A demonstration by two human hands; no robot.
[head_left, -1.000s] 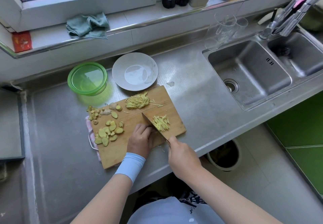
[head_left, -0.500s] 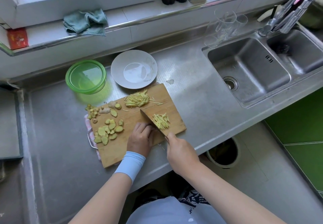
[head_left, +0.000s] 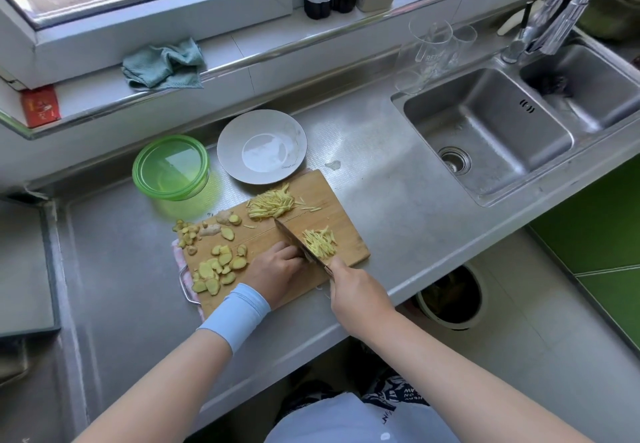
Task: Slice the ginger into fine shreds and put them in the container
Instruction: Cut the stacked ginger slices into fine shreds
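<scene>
While right hand grips knife and left hand hides its hold, steel counter by sink.

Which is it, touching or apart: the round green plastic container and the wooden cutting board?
Apart. The head view shows a strip of bare steel counter between the round green plastic container and the wooden cutting board.

Both bare forearms reach forward, left hand knuckles-up with fingers curled under, whatever they hold hidden, right hand fisted round the knife handle, blade angled away to the left.
</scene>
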